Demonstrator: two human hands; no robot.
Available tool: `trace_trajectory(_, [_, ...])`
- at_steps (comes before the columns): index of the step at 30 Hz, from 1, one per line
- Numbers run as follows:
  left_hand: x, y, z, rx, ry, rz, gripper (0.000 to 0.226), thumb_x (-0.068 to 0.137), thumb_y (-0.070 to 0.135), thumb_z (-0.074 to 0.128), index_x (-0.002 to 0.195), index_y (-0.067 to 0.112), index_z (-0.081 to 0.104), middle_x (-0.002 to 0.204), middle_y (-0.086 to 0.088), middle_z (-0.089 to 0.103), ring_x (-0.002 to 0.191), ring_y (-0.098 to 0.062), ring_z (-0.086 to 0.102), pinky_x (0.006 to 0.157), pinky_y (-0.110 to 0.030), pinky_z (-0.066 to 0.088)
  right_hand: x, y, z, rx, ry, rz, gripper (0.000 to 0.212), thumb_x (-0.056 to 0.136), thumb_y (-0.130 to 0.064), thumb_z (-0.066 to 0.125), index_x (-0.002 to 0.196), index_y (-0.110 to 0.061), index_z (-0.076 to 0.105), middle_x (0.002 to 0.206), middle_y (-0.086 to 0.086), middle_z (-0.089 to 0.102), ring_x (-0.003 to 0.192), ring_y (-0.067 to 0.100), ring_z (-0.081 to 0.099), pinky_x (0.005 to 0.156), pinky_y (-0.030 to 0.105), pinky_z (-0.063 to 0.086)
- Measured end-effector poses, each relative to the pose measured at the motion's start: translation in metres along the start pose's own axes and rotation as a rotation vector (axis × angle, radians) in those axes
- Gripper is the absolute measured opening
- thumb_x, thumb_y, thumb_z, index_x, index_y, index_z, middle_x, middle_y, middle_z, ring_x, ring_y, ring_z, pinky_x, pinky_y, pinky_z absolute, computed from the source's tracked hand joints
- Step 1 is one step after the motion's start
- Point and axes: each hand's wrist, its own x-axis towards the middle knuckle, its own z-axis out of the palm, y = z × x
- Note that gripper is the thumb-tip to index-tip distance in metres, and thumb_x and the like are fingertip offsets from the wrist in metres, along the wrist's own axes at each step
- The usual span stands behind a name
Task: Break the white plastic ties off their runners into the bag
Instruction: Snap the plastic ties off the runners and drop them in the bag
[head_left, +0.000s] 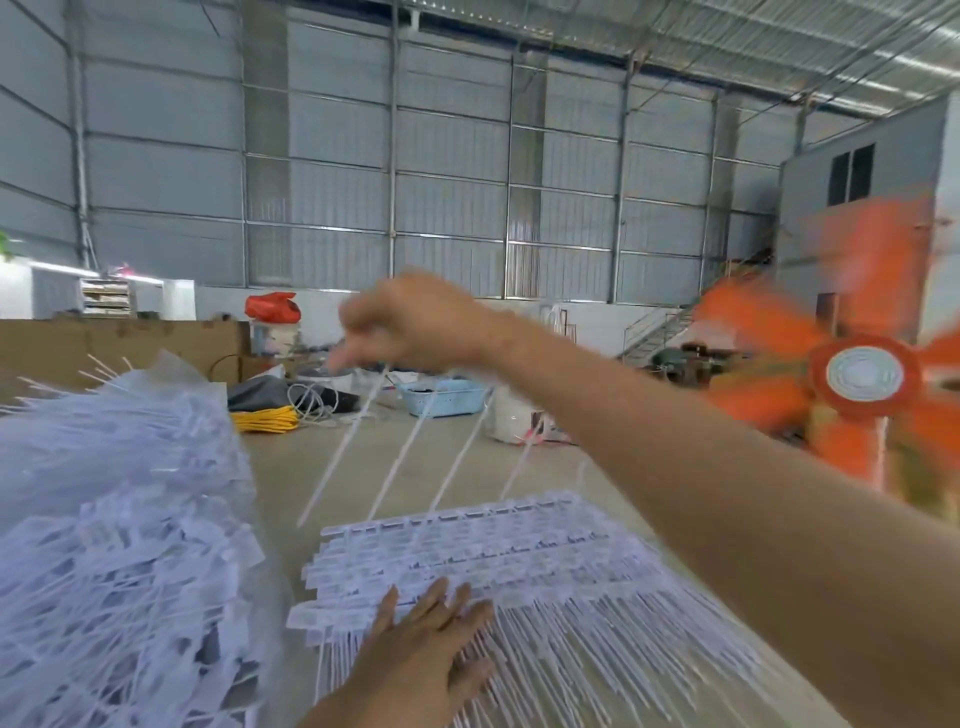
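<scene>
A stack of white plastic ties (519, 561) lies flat in front of me, tag heads at the far side, thin tails toward me. My left hand (431, 639) presses flat on the stack with straight fingers. My right hand (415, 322) is raised above it, blurred, gripping a bare white runner (395, 441) whose thin rods hang down toward the stack. At the left stands a clear bag (119, 519) heaped with loose white ties.
An orange fan (857, 384) spins close at the right. On the concrete floor beyond lie a blue basket (441, 397), a white bucket (509, 415), yellow cloth (265, 418) and cables. Cardboard (119, 343) stands at the back left.
</scene>
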Motion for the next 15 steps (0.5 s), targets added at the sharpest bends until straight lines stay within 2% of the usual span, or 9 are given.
trace_trajectory(2, [-0.012,0.002,0.0,-0.505,0.049,-0.038,0.047,0.101,0.032,0.043,0.146,0.025,0.036,0.156,0.009,0.024,0.144,-0.013,0.02,0.114,-0.041,0.02,-0.006,0.004,0.047,0.062,-0.141,-0.047,0.03,0.086,-0.044,0.062,0.071,-0.018,0.062,0.07,-0.005,0.057,0.066,0.009,0.048,0.065,0.029,0.042])
trace_trajectory(3, [-0.015,0.004,0.0,-0.746,0.117,-0.045,0.037,0.098,0.013,0.051,0.134,0.009,0.051,0.138,-0.005,0.052,0.129,-0.02,0.046,0.098,-0.035,0.041,-0.011,0.007,0.069,0.121,-0.197,-0.066,0.027,0.086,-0.04,0.064,0.068,-0.02,0.062,0.07,-0.006,0.059,0.065,0.01,0.048,0.065,0.029,0.042])
trace_trajectory(4, [-0.016,0.006,-0.005,-1.066,0.261,-0.043,0.026,0.095,0.003,0.051,0.119,-0.003,0.058,0.106,-0.014,0.068,0.101,-0.021,0.062,0.077,-0.026,0.05,-0.016,0.009,0.089,0.193,-0.222,-0.074,0.027,0.086,-0.037,0.065,0.061,-0.028,0.057,0.065,-0.011,0.058,0.06,0.007,0.046,0.063,0.028,0.04])
trace_trajectory(6, [-0.014,-0.001,-0.014,-1.35,0.459,-0.02,0.013,0.095,-0.003,0.047,0.096,-0.006,0.06,0.06,-0.01,0.063,0.056,-0.014,0.06,0.049,-0.017,0.046,-0.027,0.015,0.12,0.289,-0.201,-0.03,0.039,0.087,-0.033,0.065,0.053,-0.035,0.046,0.053,-0.015,0.05,0.053,0.006,0.043,0.058,0.027,0.035])
trace_trajectory(7, [-0.012,-0.004,-0.022,-1.421,0.527,-0.04,0.015,0.094,-0.006,0.047,0.087,-0.004,0.059,0.057,-0.006,0.06,0.049,-0.014,0.056,0.045,-0.016,0.043,-0.03,0.018,0.132,0.324,-0.183,0.001,0.04,0.088,-0.032,0.064,0.053,-0.033,0.045,0.052,-0.016,0.05,0.051,0.005,0.043,0.056,0.027,0.034])
trace_trajectory(9, [-0.009,-0.007,-0.031,-1.652,0.601,-0.071,0.019,0.095,0.001,0.05,0.081,0.007,0.062,0.067,-0.004,0.06,0.052,-0.017,0.054,0.045,-0.019,0.046,-0.034,0.023,0.147,0.375,-0.149,0.023,0.034,0.09,-0.029,0.062,0.059,-0.03,0.05,0.056,-0.016,0.055,0.052,0.005,0.047,0.057,0.026,0.035])
trace_trajectory(10, [-0.006,-0.009,-0.035,-1.598,0.665,-0.094,0.019,0.094,0.018,0.052,0.084,0.008,0.064,0.07,-0.008,0.066,0.051,-0.02,0.058,0.042,-0.023,0.048,-0.033,0.023,0.15,0.398,-0.138,0.031,0.029,0.091,-0.028,0.06,0.063,-0.025,0.057,0.061,-0.011,0.059,0.056,0.01,0.052,0.059,0.027,0.039])
trace_trajectory(13, [-0.006,-0.018,-0.045,-1.713,0.438,-0.051,0.073,0.069,0.067,0.038,0.099,0.007,0.065,0.084,-0.023,0.072,0.054,-0.033,0.067,0.04,-0.029,0.05,-0.029,0.023,0.151,0.468,-0.095,0.085,0.019,0.091,-0.034,0.057,0.086,-0.017,0.064,0.082,0.001,0.066,0.073,0.019,0.06,0.071,0.034,0.049])
trace_trajectory(15, [-0.006,-0.018,-0.052,-1.76,0.336,-0.065,0.071,0.062,0.069,0.044,0.107,0.018,0.063,0.092,-0.017,0.073,0.062,-0.032,0.07,0.042,-0.027,0.049,-0.03,0.022,0.149,0.556,-0.073,0.163,0.022,0.088,-0.045,0.057,0.099,-0.025,0.056,0.074,-0.003,0.061,0.061,0.008,0.057,0.063,0.027,0.047])
